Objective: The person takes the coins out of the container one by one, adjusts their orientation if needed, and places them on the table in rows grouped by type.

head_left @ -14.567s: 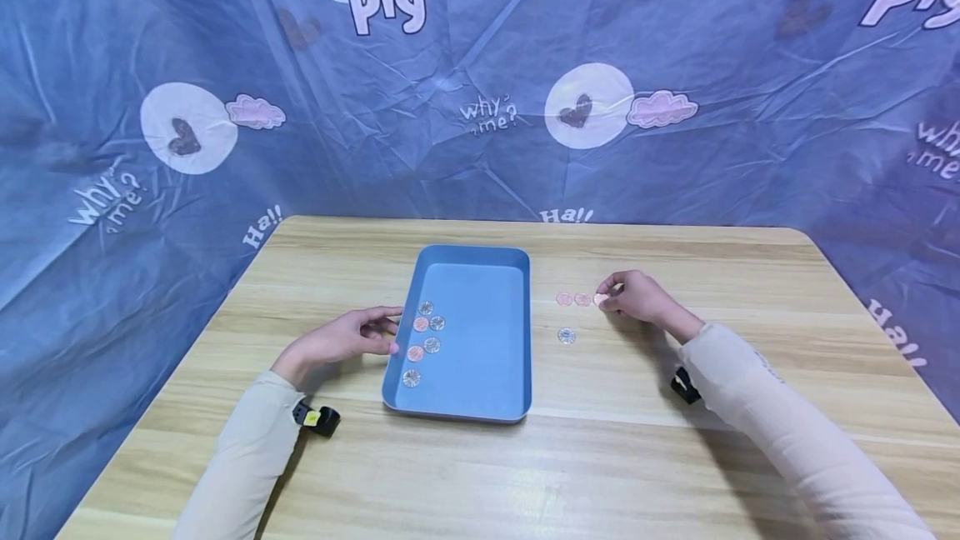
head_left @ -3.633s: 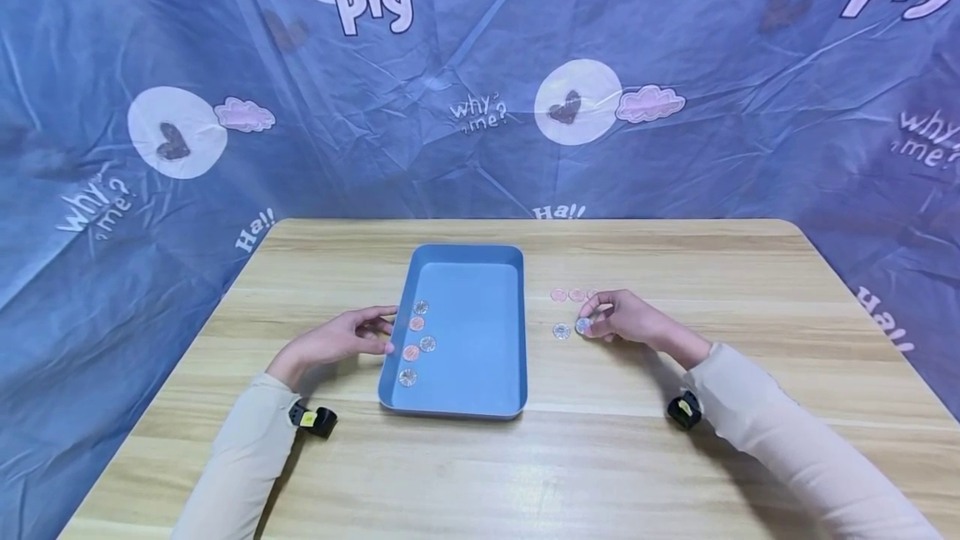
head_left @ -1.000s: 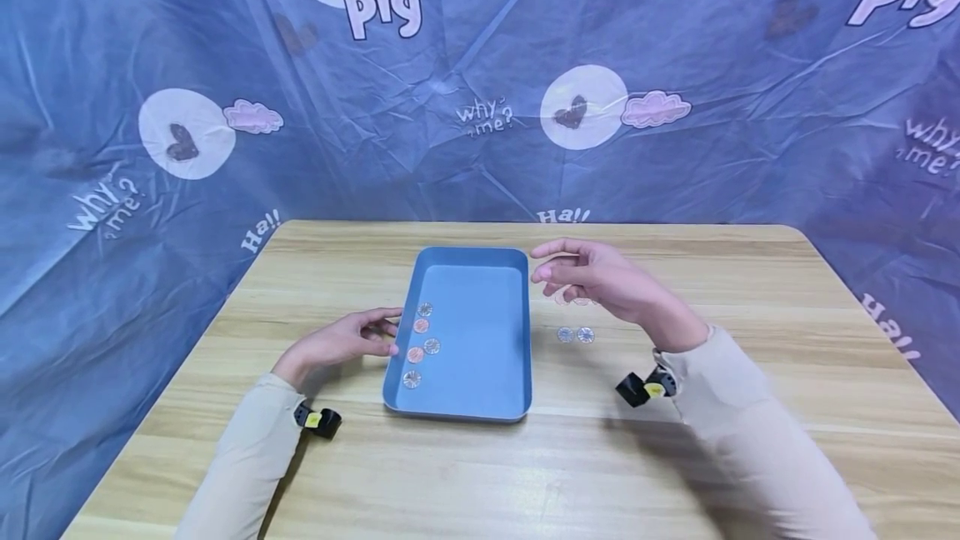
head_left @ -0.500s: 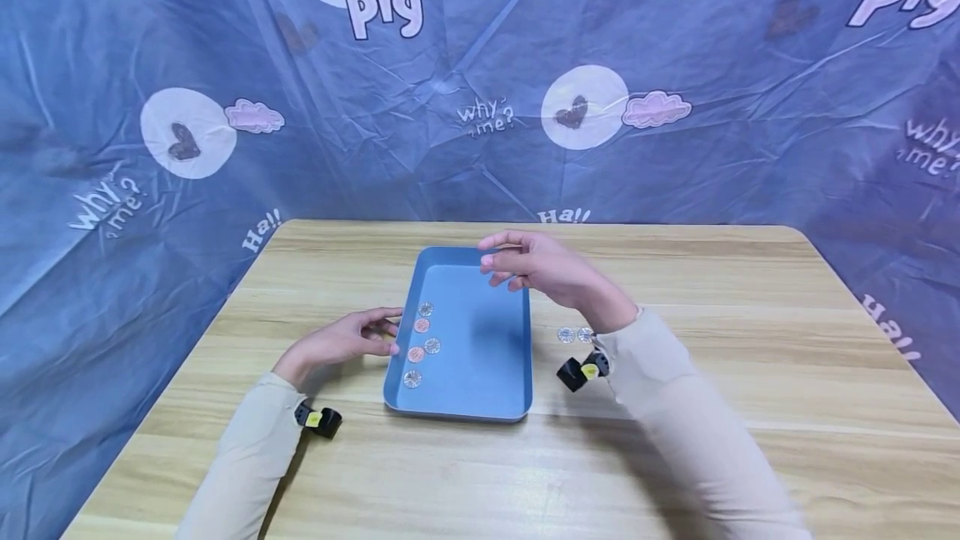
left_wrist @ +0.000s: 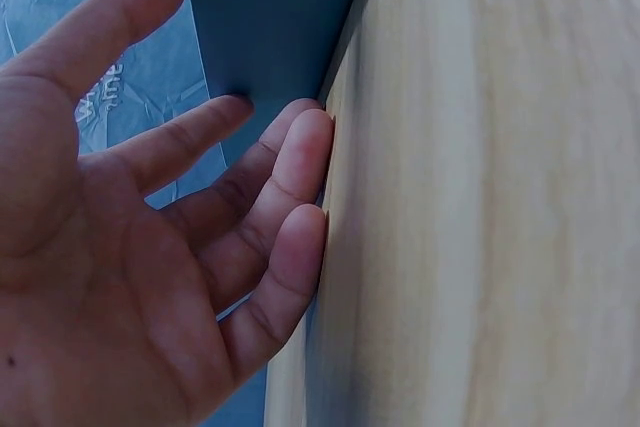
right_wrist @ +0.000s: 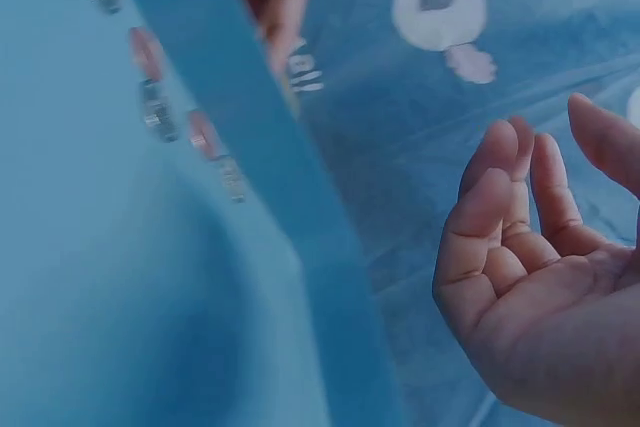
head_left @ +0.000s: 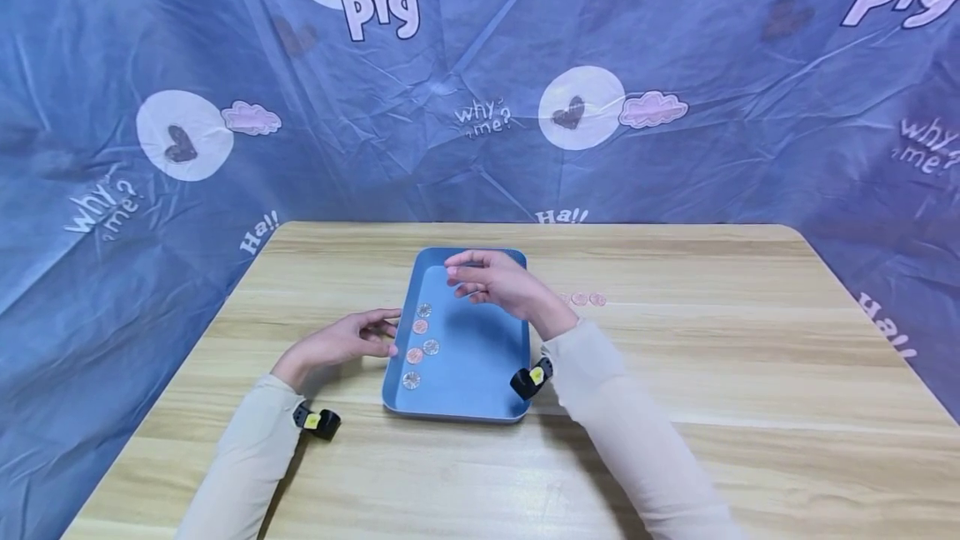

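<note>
Right hand (head_left: pixel 498 282) held over the far part of a blue tray (head_left: pixel 487 394), left hand (head_left: pixel 341 342) resting at the tray's left wall.

The right hand's fingers (right_wrist: pixel 505 207) are loosely curved and slightly apart, with nothing held between them; the hand is raised above the tray's far end. The left hand's fingers (left_wrist: pixel 285 162) are relaxed and lightly spread, their tips touching the outside of the tray's left wall, with the hand lying on the wooden table (head_left: pixel 675 440). 5 small round coins (head_left: pixel 420 344) are seen inside the tray, grouped along its left side, some pinkish and some silvery. 2 pink coins (head_left: pixel 588 299) are seen lying on the table to the right of the tray, just beyond the right wrist. A blue printed cloth (head_left: pixel 675 107) is hung behind the table.
</note>
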`<state>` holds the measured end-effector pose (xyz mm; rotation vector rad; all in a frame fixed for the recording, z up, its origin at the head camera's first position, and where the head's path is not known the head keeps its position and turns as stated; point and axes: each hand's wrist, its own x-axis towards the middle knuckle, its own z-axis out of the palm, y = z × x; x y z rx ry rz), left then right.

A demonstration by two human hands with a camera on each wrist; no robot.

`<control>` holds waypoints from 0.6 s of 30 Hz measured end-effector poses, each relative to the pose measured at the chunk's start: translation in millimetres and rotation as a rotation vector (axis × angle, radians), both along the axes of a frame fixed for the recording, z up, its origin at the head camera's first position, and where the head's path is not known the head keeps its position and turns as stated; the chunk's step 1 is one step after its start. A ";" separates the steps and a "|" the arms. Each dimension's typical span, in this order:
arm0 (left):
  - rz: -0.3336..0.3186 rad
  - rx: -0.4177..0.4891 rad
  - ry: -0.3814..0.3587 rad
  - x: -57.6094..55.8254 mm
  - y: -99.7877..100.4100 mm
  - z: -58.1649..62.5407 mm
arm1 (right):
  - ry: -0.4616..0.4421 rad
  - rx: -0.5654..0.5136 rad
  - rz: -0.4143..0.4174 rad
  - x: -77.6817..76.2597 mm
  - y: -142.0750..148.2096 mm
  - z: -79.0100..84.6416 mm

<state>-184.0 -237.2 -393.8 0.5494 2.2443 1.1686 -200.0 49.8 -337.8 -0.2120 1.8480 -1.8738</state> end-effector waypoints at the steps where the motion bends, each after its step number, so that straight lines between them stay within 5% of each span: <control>1: 0.000 0.003 -0.002 -0.1 -0.3 -0.2 | 0.000 0.005 -0.001 -0.6 -3.2 -3.8; 18: -0.002 -0.007 -0.004 -0.4 -0.8 2.0 | 0.078 0.224 0.166 -4.3 -28.5 -50.7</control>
